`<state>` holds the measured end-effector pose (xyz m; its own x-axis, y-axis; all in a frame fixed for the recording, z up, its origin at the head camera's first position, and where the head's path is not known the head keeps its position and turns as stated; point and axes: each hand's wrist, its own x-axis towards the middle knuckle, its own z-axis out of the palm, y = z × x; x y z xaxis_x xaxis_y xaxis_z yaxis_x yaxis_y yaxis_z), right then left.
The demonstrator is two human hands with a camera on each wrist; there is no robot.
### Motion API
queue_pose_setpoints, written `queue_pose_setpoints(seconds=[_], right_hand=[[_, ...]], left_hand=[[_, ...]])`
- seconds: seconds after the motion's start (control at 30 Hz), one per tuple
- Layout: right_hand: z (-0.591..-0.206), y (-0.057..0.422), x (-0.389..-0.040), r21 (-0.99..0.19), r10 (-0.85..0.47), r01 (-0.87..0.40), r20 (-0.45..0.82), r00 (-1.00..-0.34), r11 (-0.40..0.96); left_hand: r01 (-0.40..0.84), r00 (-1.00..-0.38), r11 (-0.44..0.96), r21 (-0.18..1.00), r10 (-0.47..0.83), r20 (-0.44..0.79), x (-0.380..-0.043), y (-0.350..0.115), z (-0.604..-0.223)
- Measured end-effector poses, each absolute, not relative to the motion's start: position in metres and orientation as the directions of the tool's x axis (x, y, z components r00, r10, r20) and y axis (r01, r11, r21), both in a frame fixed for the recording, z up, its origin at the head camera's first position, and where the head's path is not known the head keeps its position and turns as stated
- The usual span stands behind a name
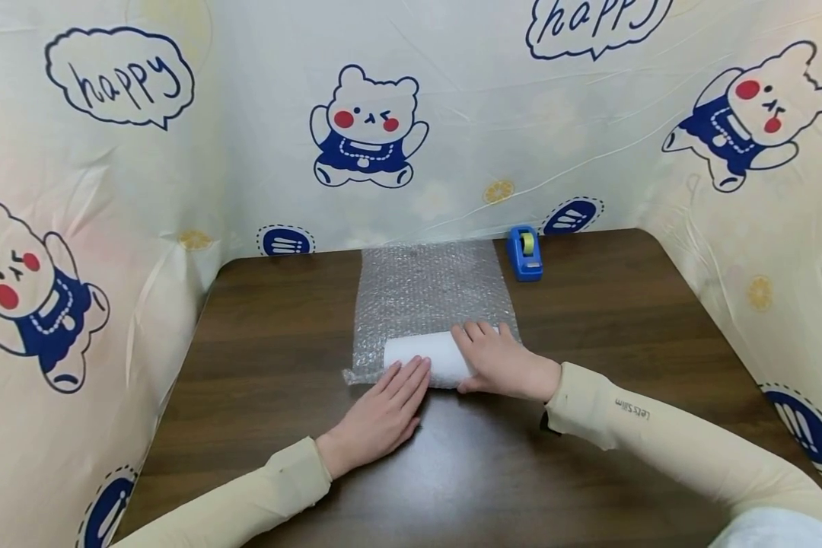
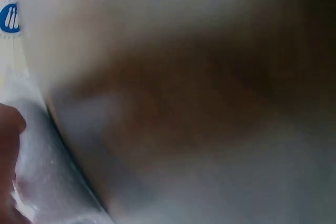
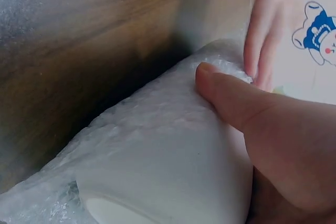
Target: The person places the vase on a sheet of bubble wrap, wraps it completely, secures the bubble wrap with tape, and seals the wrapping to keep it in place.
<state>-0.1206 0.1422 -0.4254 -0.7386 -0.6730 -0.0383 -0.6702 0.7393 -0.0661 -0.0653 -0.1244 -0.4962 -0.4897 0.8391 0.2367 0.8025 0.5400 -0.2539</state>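
A smooth white cylinder [image 1: 421,350] lies on its side across the near end of a bubble wrap sheet [image 1: 428,285]. Along its near side the wrap [image 3: 157,111] comes up against it. My right hand [image 1: 496,358] grips the cylinder's right part, fingers over the top and thumb on the near side; in the right wrist view that thumb [image 3: 226,90] presses the wrap onto the white surface [image 3: 173,177]. With straight fingers, my left hand [image 1: 383,411] rests at the near edge of the wrap and cylinder. The left wrist view is mostly blurred.
A blue tape dispenser [image 1: 524,255] with a yellowish roll stands at the back of the brown wooden table [image 1: 281,320], right of the wrap's far end. Printed cloth [image 1: 452,152] with bears hangs around the table's back and sides.
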Motion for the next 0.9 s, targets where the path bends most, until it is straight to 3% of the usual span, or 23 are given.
queue_pose_setpoints(seconds=[0.13,0.37,0.9], right_hand=[[-0.423,0.141,-0.121,-0.077,-0.671,-0.667,-0.058,-0.739,0.741],[-0.421,0.142,-0.126,-0.13,-0.673,-0.662,-0.066,-0.737,0.738],[-0.421,0.143,-0.12,-0.215,-0.663,-0.635,-0.097,-0.743,0.742]], left_hand=[[0.743,-0.584,0.607,-0.283,0.794,0.17,-0.064,-0.124,-0.498],[0.638,-0.684,0.73,-0.244,0.683,0.256,-0.079,-0.113,-0.495],[0.577,-0.718,0.785,-0.225,0.618,0.319,-0.092,-0.097,-0.499]])
